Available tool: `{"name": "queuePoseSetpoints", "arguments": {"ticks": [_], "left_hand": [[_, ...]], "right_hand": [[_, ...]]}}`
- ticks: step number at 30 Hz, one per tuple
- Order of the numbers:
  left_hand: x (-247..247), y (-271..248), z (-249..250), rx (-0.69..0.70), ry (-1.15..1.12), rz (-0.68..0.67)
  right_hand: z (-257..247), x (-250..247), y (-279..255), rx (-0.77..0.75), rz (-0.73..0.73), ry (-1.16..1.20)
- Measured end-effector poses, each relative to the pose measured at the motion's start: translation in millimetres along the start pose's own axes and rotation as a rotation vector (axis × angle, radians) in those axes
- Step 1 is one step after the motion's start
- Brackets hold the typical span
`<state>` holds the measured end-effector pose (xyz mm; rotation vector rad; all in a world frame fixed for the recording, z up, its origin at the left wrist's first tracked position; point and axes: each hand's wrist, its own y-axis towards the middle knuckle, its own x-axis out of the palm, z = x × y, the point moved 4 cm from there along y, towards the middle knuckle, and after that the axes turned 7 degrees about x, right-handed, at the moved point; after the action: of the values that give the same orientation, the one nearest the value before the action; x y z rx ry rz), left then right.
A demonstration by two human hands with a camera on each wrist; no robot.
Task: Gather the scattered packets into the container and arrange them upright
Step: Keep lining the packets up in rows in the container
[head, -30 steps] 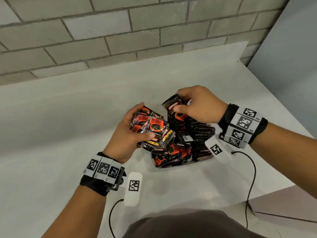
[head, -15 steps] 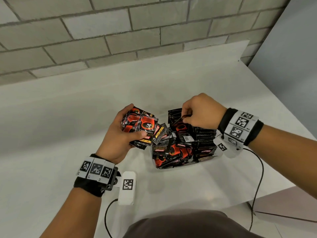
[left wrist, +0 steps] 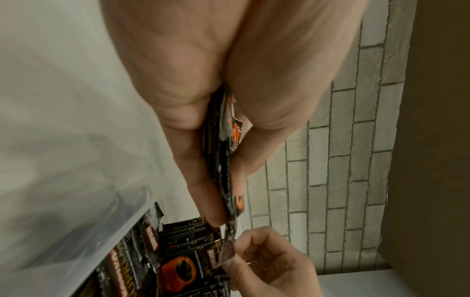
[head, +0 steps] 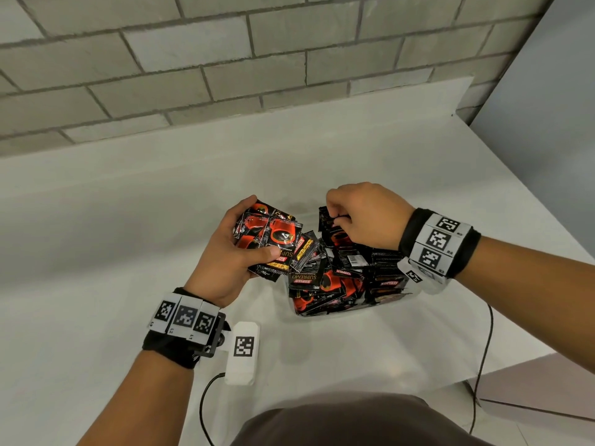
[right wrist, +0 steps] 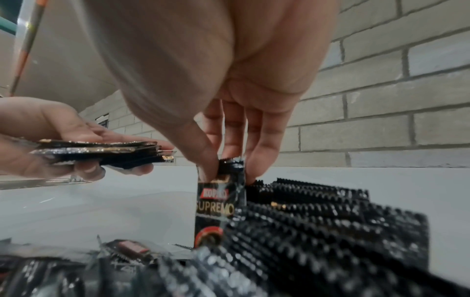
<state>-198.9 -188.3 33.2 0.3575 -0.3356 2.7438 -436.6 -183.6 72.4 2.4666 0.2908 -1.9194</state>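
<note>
Your right hand (head: 367, 217) pinches one coffee sachet (right wrist: 220, 203) upright at the far end of the standing row (right wrist: 318, 203) in the clear container (head: 354, 309). Your left hand (head: 231, 255) grips a fanned stack of sachets (head: 269, 236). Loose sachets (head: 314, 278) lie unsorted in the container's left part; the bench (head: 128, 220) shows no strays.

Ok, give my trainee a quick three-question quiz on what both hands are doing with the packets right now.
1. True or false: the left hand grips a stack of packets.
2. What does the right hand pinch? A) a cable B) one upright packet C) nothing
3. Fill in: the packets already standing on edge sit in a clear ____ on the table.

Key: 1 true; 2 B, the thumb and fingers pinch its top edge as it stands at the end of the row; 3 container.
</note>
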Motion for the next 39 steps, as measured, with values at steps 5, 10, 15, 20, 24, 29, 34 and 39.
{"name": "queuePoseSetpoints", "arguments": {"ticks": [5,10,15,20,24,29,34,39], "left_hand": [[0,1,-1,-0.001,0.001,-0.002],[4,1,-1,0.003,0.011,-0.019],[8,3,3,0.015,0.02,-0.023],[24,4,1,0.017,0.047,-0.08],[35,4,0,0.0,0.023,-0.128],[31,3,-3,-0.029,-0.046,-0.118],[33,3,-8,-0.035,-0.123,-0.103],[37,5,-9,-0.023,-0.135,-0.104]], "right_hand": [[7,3,-2,0.023,0.019,-0.082],[21,2,5,0.086,0.041,-0.086],[18,-13,1,0.061,0.045,-0.012],[-17,-35,-10,-0.048,-0.012,0.297],[-29,-27,-12,-0.094,-0.175,0.223],[-20,-23,-17,0.027,-0.231,0.577],[-17,-19,-19,0.103,-0.209,0.81],[-17,-17,-21,0.142,-0.147,0.86]]}}
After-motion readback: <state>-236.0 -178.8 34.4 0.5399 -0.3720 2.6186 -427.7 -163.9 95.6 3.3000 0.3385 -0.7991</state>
